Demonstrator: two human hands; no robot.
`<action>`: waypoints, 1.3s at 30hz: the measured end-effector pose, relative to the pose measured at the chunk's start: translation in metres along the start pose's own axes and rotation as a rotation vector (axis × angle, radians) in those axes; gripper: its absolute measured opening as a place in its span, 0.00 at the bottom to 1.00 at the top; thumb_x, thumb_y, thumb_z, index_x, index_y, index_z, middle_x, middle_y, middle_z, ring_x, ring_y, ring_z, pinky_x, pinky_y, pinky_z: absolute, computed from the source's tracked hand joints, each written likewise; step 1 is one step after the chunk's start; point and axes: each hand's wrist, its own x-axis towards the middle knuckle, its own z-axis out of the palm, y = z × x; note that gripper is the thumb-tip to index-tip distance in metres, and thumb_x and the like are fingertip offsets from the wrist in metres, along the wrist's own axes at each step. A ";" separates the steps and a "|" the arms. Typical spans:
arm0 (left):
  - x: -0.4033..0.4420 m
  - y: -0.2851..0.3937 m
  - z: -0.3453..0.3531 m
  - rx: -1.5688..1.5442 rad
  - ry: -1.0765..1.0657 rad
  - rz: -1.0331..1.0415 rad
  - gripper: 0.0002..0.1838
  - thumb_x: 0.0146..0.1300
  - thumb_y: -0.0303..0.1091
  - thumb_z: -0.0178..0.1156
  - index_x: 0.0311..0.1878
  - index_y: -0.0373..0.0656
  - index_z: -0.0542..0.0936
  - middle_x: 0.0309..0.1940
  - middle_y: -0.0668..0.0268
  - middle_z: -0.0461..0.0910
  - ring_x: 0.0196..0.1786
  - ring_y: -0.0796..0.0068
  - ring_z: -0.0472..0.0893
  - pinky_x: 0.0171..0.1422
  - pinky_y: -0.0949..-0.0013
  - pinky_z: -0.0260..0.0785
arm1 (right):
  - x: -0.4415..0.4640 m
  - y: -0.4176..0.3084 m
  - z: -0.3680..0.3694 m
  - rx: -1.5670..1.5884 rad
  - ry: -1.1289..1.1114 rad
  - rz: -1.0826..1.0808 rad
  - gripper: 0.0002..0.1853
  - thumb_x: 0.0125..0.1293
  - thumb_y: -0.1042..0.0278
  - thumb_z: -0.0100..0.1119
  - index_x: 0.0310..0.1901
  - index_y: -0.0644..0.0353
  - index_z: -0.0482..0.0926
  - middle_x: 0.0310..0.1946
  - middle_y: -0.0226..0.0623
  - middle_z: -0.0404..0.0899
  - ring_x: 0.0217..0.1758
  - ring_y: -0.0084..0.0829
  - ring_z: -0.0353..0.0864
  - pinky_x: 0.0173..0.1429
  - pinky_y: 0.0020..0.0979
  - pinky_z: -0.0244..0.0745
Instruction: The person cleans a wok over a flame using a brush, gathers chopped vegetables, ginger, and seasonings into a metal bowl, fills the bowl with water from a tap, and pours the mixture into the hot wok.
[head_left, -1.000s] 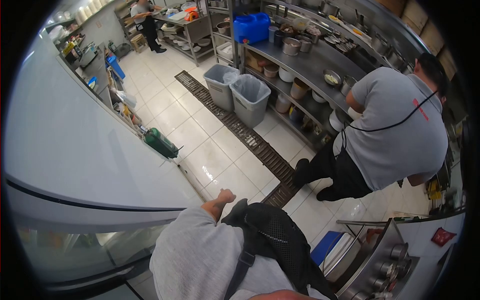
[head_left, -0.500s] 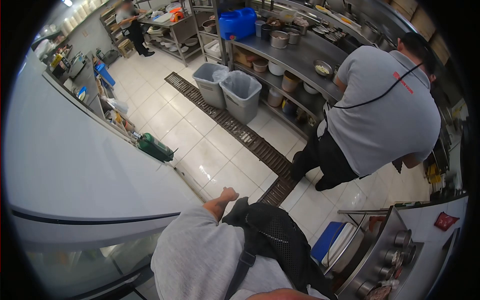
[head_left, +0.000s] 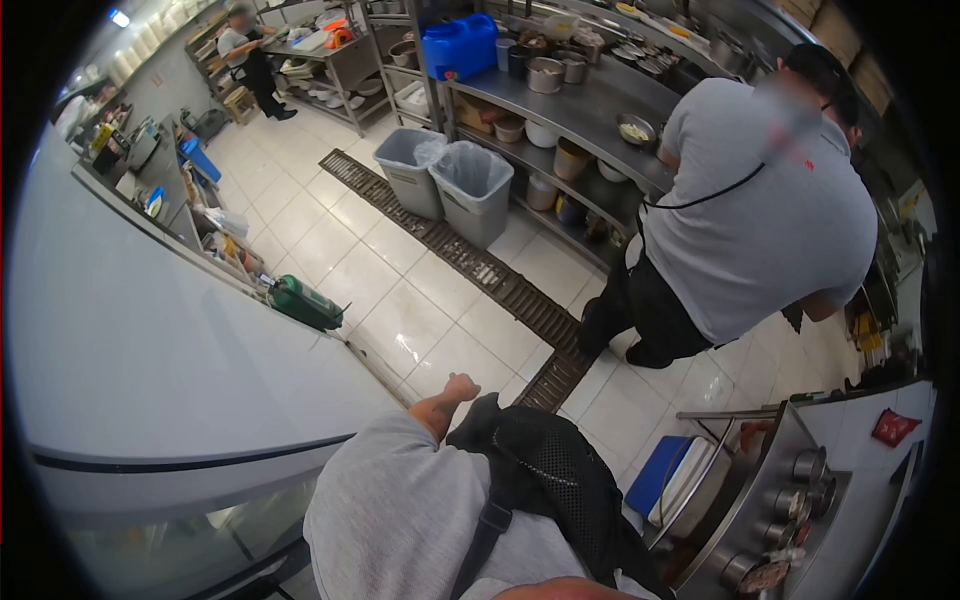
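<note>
My left hand (head_left: 462, 387) hangs at my side over the tiled floor. Its fingers are curled in, and nothing shows in them. Close beside it is a black mesh bag or garment (head_left: 555, 465), worn over my grey shirt (head_left: 385, 500) with a dark strap. Only a piece of my right forearm (head_left: 565, 590) shows at the bottom edge; the right hand is out of the picture.
A co-worker in a grey shirt (head_left: 755, 210) bends over at the right. Two grey bins (head_left: 475, 205) stand by a steel counter (head_left: 590, 120). A floor grate (head_left: 450, 245) crosses the tiles (head_left: 385, 320). Left are a white fridge (head_left: 170, 330) and green cylinder (head_left: 305, 303). Another person (head_left: 255, 60) stands far back.
The view has shifted slightly, so the bins and counter sit a little further left. The nearby co-worker's upper body has moved slightly. My left hand keeps the same pose.
</note>
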 end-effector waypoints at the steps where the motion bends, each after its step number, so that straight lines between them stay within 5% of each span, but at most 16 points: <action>1: 0.001 -0.004 0.001 0.081 0.052 0.041 0.30 0.67 0.54 0.51 0.41 0.31 0.85 0.45 0.42 0.84 0.55 0.41 0.80 0.68 0.48 0.64 | -0.003 0.008 -0.002 0.069 -0.009 0.008 0.16 0.71 0.56 0.57 0.27 0.53 0.75 0.18 0.32 0.71 0.18 0.30 0.70 0.21 0.38 0.65; 3: 0.018 -0.014 0.014 0.217 0.019 0.164 0.32 0.70 0.58 0.49 0.41 0.34 0.86 0.44 0.44 0.85 0.51 0.42 0.83 0.61 0.45 0.69 | -0.011 0.028 -0.004 0.420 -0.084 0.041 0.16 0.71 0.56 0.57 0.26 0.53 0.74 0.18 0.31 0.70 0.18 0.29 0.70 0.21 0.38 0.65; 6: 0.022 -0.016 0.011 0.104 -0.008 0.085 0.32 0.68 0.61 0.54 0.37 0.37 0.86 0.35 0.48 0.86 0.41 0.44 0.85 0.48 0.46 0.74 | 0.008 0.066 -0.007 -0.422 0.133 -0.405 0.15 0.69 0.55 0.59 0.31 0.57 0.80 0.21 0.38 0.78 0.21 0.38 0.77 0.27 0.44 0.73; 7: 0.011 -0.010 -0.003 0.010 -0.011 0.083 0.31 0.66 0.60 0.57 0.35 0.35 0.85 0.31 0.48 0.85 0.35 0.43 0.83 0.45 0.47 0.74 | 0.008 0.042 -0.009 -0.331 0.021 0.057 0.13 0.66 0.60 0.59 0.47 0.58 0.83 0.45 0.45 0.86 0.48 0.47 0.85 0.53 0.47 0.80; 9: 0.031 -0.028 0.021 0.074 -0.004 0.214 0.27 0.66 0.54 0.59 0.33 0.34 0.85 0.24 0.51 0.83 0.26 0.49 0.80 0.38 0.49 0.72 | 0.000 0.049 -0.002 -0.489 0.190 -0.146 0.16 0.64 0.54 0.56 0.37 0.58 0.85 0.37 0.48 0.85 0.43 0.47 0.83 0.52 0.49 0.77; 11: 0.030 -0.021 0.018 0.074 -0.030 0.257 0.27 0.66 0.54 0.59 0.33 0.34 0.84 0.24 0.51 0.83 0.25 0.50 0.80 0.38 0.49 0.72 | -0.037 0.000 -0.009 -0.262 0.240 0.085 0.18 0.63 0.52 0.56 0.32 0.60 0.82 0.33 0.48 0.83 0.36 0.43 0.84 0.46 0.46 0.80; 12: 0.031 -0.011 0.016 0.071 -0.056 0.272 0.27 0.66 0.54 0.59 0.33 0.34 0.84 0.24 0.51 0.83 0.25 0.50 0.80 0.37 0.49 0.72 | -0.040 -0.008 -0.012 -0.256 0.190 0.124 0.19 0.66 0.50 0.55 0.36 0.61 0.81 0.36 0.47 0.83 0.36 0.38 0.86 0.37 0.44 0.83; 13: 0.032 -0.004 0.015 0.064 -0.080 0.280 0.27 0.66 0.54 0.59 0.33 0.34 0.84 0.24 0.51 0.83 0.25 0.50 0.80 0.37 0.49 0.72 | -0.053 -0.011 -0.004 0.153 0.243 0.230 0.20 0.69 0.48 0.54 0.44 0.60 0.79 0.42 0.46 0.83 0.40 0.35 0.88 0.34 0.43 0.85; 14: 0.030 0.010 0.018 0.071 -0.122 0.297 0.27 0.66 0.54 0.59 0.33 0.34 0.84 0.24 0.51 0.82 0.25 0.50 0.80 0.37 0.49 0.72 | -0.062 -0.015 -0.002 0.291 0.225 0.261 0.23 0.69 0.48 0.55 0.53 0.59 0.77 0.46 0.45 0.82 0.44 0.37 0.88 0.38 0.47 0.87; 17: 0.035 0.035 0.007 0.051 -0.156 0.292 0.26 0.66 0.53 0.59 0.33 0.33 0.84 0.23 0.52 0.82 0.25 0.51 0.79 0.37 0.50 0.72 | -0.108 -0.033 -0.019 0.407 0.341 0.287 0.23 0.70 0.47 0.54 0.54 0.58 0.78 0.46 0.45 0.83 0.45 0.36 0.88 0.36 0.46 0.87; 19: 0.035 0.059 0.003 0.042 -0.175 0.305 0.26 0.66 0.53 0.59 0.33 0.33 0.84 0.23 0.52 0.82 0.24 0.51 0.79 0.36 0.50 0.71 | -0.119 -0.028 -0.039 0.494 0.550 0.229 0.22 0.69 0.49 0.55 0.55 0.57 0.80 0.49 0.44 0.84 0.48 0.40 0.88 0.42 0.47 0.86; 21: 0.036 0.081 0.003 0.034 -0.196 0.335 0.26 0.66 0.53 0.59 0.33 0.33 0.84 0.23 0.52 0.82 0.24 0.52 0.79 0.36 0.50 0.71 | -0.115 0.025 -0.067 -0.086 1.088 0.055 0.19 0.62 0.51 0.62 0.45 0.57 0.84 0.43 0.51 0.86 0.45 0.50 0.86 0.47 0.44 0.83; 23: 0.038 0.095 0.006 0.019 -0.225 0.383 0.26 0.66 0.52 0.59 0.33 0.33 0.84 0.22 0.52 0.82 0.24 0.52 0.79 0.36 0.50 0.71 | -0.179 0.023 -0.100 0.239 1.383 0.167 0.20 0.59 0.50 0.64 0.47 0.54 0.84 0.44 0.52 0.85 0.48 0.56 0.83 0.52 0.47 0.79; 27: 0.037 0.128 0.005 0.015 -0.263 0.445 0.25 0.66 0.52 0.59 0.33 0.33 0.84 0.22 0.53 0.81 0.23 0.53 0.79 0.35 0.51 0.71 | -0.263 0.057 -0.176 0.893 1.636 0.153 0.22 0.63 0.51 0.66 0.49 0.61 0.84 0.32 0.42 0.87 0.32 0.34 0.88 0.34 0.35 0.82; 30: 0.037 0.148 0.003 0.029 -0.285 0.469 0.25 0.66 0.52 0.59 0.33 0.33 0.84 0.21 0.53 0.81 0.23 0.54 0.78 0.35 0.51 0.71 | -0.311 0.044 -0.186 0.936 1.564 0.213 0.20 0.67 0.56 0.66 0.53 0.62 0.82 0.40 0.32 0.86 0.34 0.22 0.85 0.34 0.25 0.79; 39: 0.039 0.183 -0.006 0.087 -0.300 0.495 0.25 0.67 0.50 0.59 0.33 0.33 0.84 0.20 0.54 0.80 0.22 0.56 0.78 0.33 0.52 0.70 | -0.310 0.086 -0.197 1.222 1.610 -0.026 0.21 0.66 0.55 0.68 0.53 0.61 0.81 0.40 0.35 0.87 0.32 0.25 0.86 0.31 0.28 0.79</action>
